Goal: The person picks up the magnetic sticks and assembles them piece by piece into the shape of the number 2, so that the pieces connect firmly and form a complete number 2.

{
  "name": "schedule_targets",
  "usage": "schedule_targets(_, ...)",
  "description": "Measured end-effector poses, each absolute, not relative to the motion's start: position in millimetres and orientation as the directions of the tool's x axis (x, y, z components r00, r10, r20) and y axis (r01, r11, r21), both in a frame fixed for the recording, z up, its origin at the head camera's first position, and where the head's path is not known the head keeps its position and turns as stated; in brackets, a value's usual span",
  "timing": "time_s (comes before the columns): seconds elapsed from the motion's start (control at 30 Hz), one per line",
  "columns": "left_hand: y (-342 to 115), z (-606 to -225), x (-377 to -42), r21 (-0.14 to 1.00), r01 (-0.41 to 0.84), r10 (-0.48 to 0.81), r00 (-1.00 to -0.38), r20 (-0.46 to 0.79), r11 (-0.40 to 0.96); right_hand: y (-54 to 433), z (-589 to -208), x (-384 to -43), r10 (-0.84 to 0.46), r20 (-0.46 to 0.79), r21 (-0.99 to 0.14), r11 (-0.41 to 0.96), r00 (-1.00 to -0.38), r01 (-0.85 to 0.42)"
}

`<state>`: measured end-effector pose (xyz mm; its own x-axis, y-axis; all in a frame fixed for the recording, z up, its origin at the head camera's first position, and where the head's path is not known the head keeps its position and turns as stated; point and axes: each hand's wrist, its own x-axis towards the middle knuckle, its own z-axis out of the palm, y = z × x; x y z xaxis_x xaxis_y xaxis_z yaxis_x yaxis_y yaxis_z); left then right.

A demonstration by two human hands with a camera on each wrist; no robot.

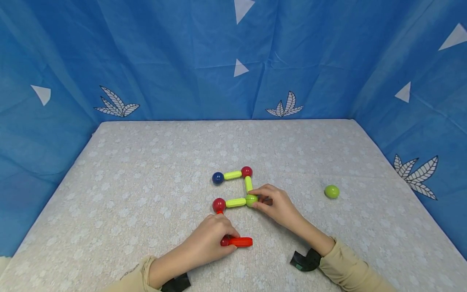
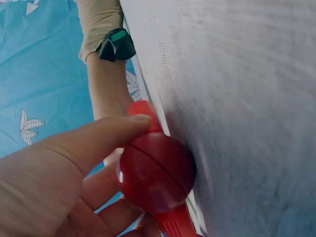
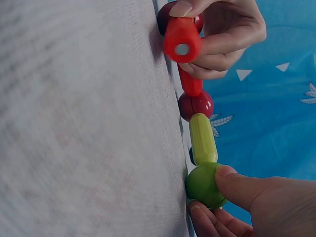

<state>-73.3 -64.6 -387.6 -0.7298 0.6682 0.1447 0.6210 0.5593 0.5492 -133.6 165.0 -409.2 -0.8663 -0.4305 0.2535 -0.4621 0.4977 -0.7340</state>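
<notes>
My left hand (image 1: 209, 239) grips a red ball (image 2: 158, 173), with the thumb lying where the ball meets a red rod (image 1: 241, 242) that points right. A second red rod (image 3: 190, 83), partly covered by the left fingers, links this ball to another red ball (image 1: 219, 205). From there a yellow-green rod (image 1: 235, 202) runs right to a green ball (image 1: 251, 200). My right hand (image 1: 275, 202) pinches that green ball between thumb and fingers. Another yellow-green rod (image 1: 248, 183) leads away to a far red ball (image 1: 246, 172), then a yellow-green rod (image 1: 232, 175) and a blue ball (image 1: 218, 178).
A loose green ball (image 1: 332, 191) lies apart on the right side of the table. The pale patterned cloth (image 1: 146, 174) covers the tabletop, and a blue curtain (image 1: 182, 61) hangs behind it and at both sides. Black wrist devices (image 1: 306, 259) sit at the sleeves.
</notes>
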Motion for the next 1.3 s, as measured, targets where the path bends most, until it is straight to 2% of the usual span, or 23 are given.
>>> schedule_targets(0.37,-61.9,-389.7,-72.4,0.506,0.625,0.646,-0.746,0.162,0.594,165.5,-410.0,-133.2,-0.43,0.278,-0.722,0.496,-0.859,-0.482)
schedule_targets(1.3,-62.3,-395.7,-70.8,0.562,0.608,0.617,-0.759,0.206,0.561,163.6,-407.6,-131.2,-0.431,0.24,-0.731,0.509,-0.87,-0.454)
